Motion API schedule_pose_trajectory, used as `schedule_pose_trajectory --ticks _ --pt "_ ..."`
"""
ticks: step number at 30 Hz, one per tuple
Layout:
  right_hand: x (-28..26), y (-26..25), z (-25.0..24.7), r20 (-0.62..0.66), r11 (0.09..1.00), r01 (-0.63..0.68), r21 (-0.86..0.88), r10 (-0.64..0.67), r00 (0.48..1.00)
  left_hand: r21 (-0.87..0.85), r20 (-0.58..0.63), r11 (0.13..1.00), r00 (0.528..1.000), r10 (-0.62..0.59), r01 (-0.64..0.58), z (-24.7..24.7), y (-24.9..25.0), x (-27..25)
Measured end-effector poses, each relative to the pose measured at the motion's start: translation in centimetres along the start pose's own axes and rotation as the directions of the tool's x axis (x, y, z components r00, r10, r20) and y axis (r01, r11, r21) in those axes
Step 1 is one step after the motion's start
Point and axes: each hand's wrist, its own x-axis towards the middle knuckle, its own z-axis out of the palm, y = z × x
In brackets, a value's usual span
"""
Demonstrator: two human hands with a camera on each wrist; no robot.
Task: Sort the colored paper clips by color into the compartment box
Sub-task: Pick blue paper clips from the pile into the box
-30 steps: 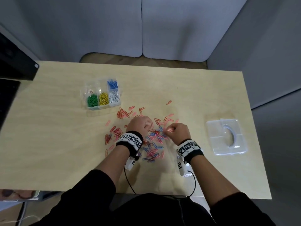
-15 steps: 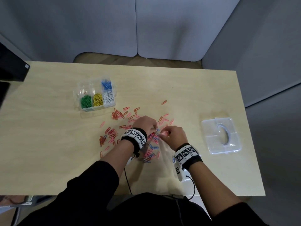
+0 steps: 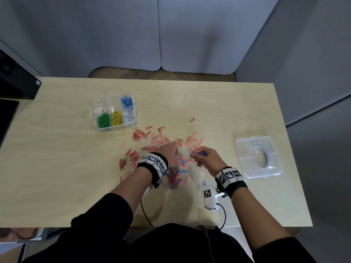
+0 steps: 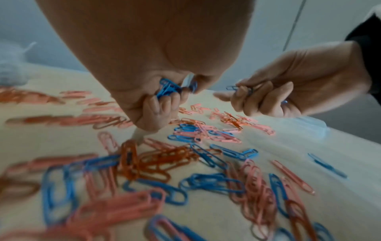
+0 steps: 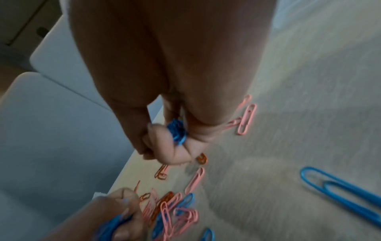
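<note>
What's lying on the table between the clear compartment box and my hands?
Head view: loose orange and pink paper clips scattered on bare wood, from the clear plastic compartment box to the hands.

Light wood bench [image 3: 57,168]. Clear plastic lid [image 3: 258,157] flat on bench nr its right edge. Grey partition panels [image 3: 190,31] behind, 2 meeting at a seam. Black box [image 3: 17,80] at far-left corner.

Hidden and blurred parts

The left hand [image 3: 169,150] covers some scattered pink and blue paper clips [image 3: 175,179]; near clips blur in the left wrist view; a black box [image 3: 17,80] is cut off at the tabletop's left.
</note>
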Motion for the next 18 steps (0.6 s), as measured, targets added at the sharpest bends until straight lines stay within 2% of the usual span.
schedule_pose_trajectory --ticks 4,6,7,8,9,10,11,12,13,14,16,18 --pt "-0.6 -0.4 0.8 0.118 0.948 -0.149 0.282 0.12 0.986 -0.206 -0.105 0.978 0.994 -0.005 -0.016 0.7 -1.1 -1.4" --pt "-0.9 -0.8 1.2 0.166 0.921 -0.21 0.328 0.162 0.973 -0.31 -0.163 0.951 0.985 -0.055 0.002 1.1 -1.6 -1.8" --pt "-0.9 -0.8 1.4 0.166 0.933 -0.208 0.295 0.164 0.972 -0.334 -0.175 0.943 0.982 -0.066 0.004 1.2 -1.8 -2.1" --pt "-0.9 -0.7 1.7 0.139 0.967 -0.169 0.189 0.144 0.98 -0.353 -0.167 0.936 0.984 -0.067 0.004 1.4 -2.0 -2.4" --pt "-0.9 -0.6 1.9 0.091 0.995 -0.095 -0.006 0.095 0.991 -0.379 -0.148 0.925 0.987 -0.067 0.006 1.4 -2.2 -2.6" --pt "-0.8 -0.4 2.1 0.034 0.966 -0.008 -0.26 0.018 0.999 -0.409 -0.128 0.912 0.989 -0.072 0.013 1.7 -2.4 -2.8" --pt "-0.7 -0.2 2.3 -0.006 0.873 0.06 -0.485 -0.072 0.997 -0.446 -0.11 0.895 0.99 -0.085 0.027 1.8 -2.7 -3.0" --pt "-0.8 0.1 2.7 -0.036 0.772 0.082 -0.631 -0.134 0.99 -0.495 -0.098 0.868 0.99 -0.1 0.038 2.0 -3.0 -3.1" --pt "-0.9 0.4 3.1 -0.063 0.701 0.076 -0.709 -0.171 0.983 -0.554 -0.088 0.831 0.99 -0.115 0.047 2.2 -3.2 -3.3" --pt "-0.9 0.7 3.5 -0.087 0.667 0.07 -0.742 -0.199 0.976 -0.621 -0.071 0.781 0.989 -0.129 0.058 2.3 -3.4 -3.6" --pt "-0.9 1.0 4.1 -0.102 0.638 0.075 -0.766 -0.237 0.966 -0.738 -0.018 0.67 0.989 -0.147 0.086 2.3 -3.4 -4.2" --pt "-0.8 1.1 4.2 -0.085 0.626 0.084 -0.775 -0.236 0.968 -0.778 0.001 0.62 0.987 -0.16 0.102 2.2 -3.2 -4.9"
